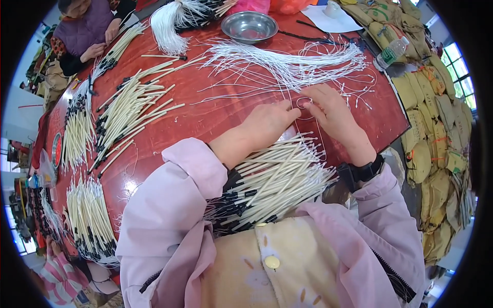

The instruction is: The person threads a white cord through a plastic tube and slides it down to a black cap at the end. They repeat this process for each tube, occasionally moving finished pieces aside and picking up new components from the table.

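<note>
My left hand (269, 123) is closed in a pinch on a thin white cord (323, 141), close to my right hand. Thumb and bent fingers of my right hand (331, 110) also pinch the cord, which makes a small loop between the two hands. Exactly how it is looped or knotted is too small to tell. Just beyond my fingers a loose bundle of white cords (287, 64) lies spread on the red table (174, 123). Below my hands, against my body, is a pile of cream sticks (282, 179) with black ends and white cord at their tips.
More cream sticks (136, 102) lie in bunches on the left, with another bunch (90, 213) nearer me. A metal bowl (249, 26), a white paper (328, 20) and a plastic bottle (391, 54) stand beyond. Stacked sacks (436, 128) line the right. Across the table, a person (84, 31) handles sticks.
</note>
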Demonstrator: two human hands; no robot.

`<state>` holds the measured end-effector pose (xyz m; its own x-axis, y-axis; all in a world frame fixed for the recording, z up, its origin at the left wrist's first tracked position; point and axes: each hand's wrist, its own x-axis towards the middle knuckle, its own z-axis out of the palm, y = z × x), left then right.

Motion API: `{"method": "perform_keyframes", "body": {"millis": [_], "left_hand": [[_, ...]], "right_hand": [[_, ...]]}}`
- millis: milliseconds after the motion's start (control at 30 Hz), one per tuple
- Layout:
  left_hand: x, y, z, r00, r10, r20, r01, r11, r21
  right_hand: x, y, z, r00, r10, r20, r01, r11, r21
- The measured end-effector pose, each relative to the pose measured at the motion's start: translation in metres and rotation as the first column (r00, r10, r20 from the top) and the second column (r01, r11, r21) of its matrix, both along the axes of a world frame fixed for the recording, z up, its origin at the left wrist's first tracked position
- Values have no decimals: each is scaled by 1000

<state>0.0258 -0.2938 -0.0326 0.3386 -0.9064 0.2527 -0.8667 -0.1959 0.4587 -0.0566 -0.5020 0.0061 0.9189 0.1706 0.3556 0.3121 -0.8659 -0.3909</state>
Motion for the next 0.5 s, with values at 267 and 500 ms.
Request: {"method": "perform_keyframes", "body": {"millis": [267, 500], "left_hand": [[7, -25, -4, 982, -140, 126, 131, 988, 82], [12, -46, 6, 929, 58, -364, -118, 983, -144]], "right_hand": [[-23, -16, -1, 987, -150, -63, 155, 983, 98], [-31, -6, 6, 999, 28, 29, -30, 997, 73]]}}
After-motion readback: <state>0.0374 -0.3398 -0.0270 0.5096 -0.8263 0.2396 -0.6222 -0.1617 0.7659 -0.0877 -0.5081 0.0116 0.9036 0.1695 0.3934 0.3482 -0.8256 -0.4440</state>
